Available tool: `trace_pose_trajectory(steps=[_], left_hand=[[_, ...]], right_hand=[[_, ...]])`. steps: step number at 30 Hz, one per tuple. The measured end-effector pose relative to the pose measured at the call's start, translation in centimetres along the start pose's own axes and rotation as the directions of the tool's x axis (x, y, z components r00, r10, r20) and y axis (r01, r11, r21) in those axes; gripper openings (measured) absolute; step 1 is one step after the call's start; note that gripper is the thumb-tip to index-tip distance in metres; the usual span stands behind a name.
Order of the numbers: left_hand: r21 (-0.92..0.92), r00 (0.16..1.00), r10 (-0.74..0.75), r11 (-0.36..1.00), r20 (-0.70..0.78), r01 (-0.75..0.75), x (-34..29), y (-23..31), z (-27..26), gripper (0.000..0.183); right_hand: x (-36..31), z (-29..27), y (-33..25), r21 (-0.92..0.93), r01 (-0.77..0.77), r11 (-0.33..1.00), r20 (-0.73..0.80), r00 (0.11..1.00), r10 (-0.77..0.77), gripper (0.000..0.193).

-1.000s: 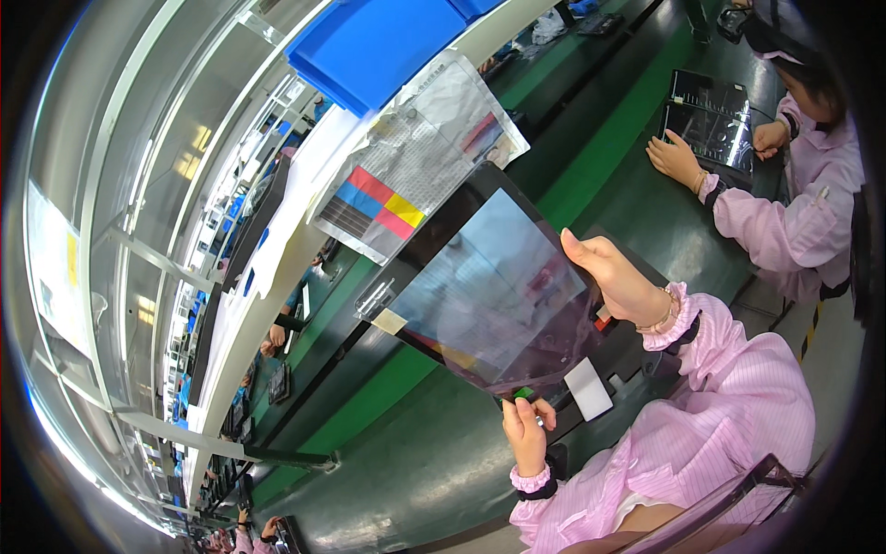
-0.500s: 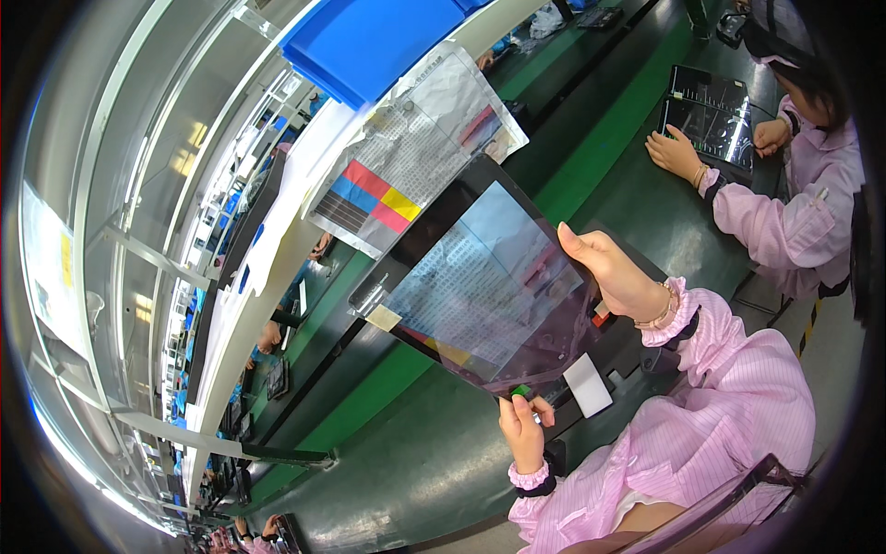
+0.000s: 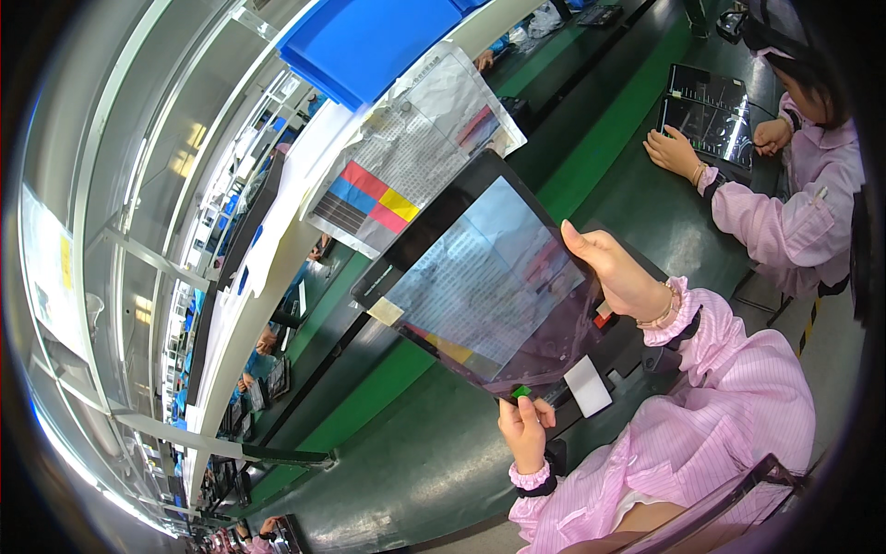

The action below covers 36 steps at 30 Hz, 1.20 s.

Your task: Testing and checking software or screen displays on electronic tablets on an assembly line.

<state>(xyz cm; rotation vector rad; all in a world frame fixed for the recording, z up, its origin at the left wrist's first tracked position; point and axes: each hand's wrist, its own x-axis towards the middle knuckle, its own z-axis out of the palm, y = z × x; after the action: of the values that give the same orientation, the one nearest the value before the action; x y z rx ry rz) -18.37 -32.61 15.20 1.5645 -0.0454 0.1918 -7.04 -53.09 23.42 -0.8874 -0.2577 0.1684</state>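
Observation:
A black tablet (image 3: 480, 277) is held tilted between my two hands. Its lit screen carries a picture that matches the crumpled printed sheet (image 3: 406, 157) hanging beyond it, text and colour blocks included. My right hand (image 3: 616, 277) grips the tablet's right edge, the thumb lying on the front and the other fingers hidden behind. At the lower edge, my left hand (image 3: 524, 432) pinches the corner by a small green sticker (image 3: 521, 392). A pale yellow tag (image 3: 385, 311) sticks to the tablet's left corner. Near the lower right side is a white block (image 3: 588, 386).
A blue bin (image 3: 369, 46) sits above the sheet on a white shelf. Green-topped benches (image 3: 397, 471) run past. At upper right, a co-worker in a pink sleeve (image 3: 766, 217) has both hands at another dark panel (image 3: 709, 115). A metal bar (image 3: 277, 454) crosses at lower left.
The tablet has tilted slightly, and a reflection at its left corner has gone. Both my hands keep their hold. Distant hands at the left have shifted a little.

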Motion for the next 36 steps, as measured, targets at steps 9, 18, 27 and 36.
trace_pose_trajectory(steps=[9,18,27,36], left_hand=[[0.065,0.99,-0.072,0.996,0.125,0.064,0.4,-0.4,1.7,0.021],[0.855,0.908,0.118,0.305,0.403,-0.419,1.7,-3.5,4.5,0.063],[0.851,0.968,0.103,0.46,0.23,-0.251,2.3,-5.2,5.8,0.076],[0.674,0.986,0.158,0.735,-0.06,-0.077,3.0,-3.8,3.9,0.072]], right_hand=[[-1.1,-2.9,0.5,-0.029,0.18,0.983,-0.072,0.981,-0.182,0.048],[-4.0,-15.9,3.6,-0.154,-0.21,0.966,-0.48,0.87,0.112,0.037],[-1.6,-17.5,7.7,-0.268,-0.396,0.878,-0.403,0.874,0.271,0.044],[0.0,-13.6,8.1,-0.928,0.252,-0.274,0.317,0.921,-0.228,0.046]])
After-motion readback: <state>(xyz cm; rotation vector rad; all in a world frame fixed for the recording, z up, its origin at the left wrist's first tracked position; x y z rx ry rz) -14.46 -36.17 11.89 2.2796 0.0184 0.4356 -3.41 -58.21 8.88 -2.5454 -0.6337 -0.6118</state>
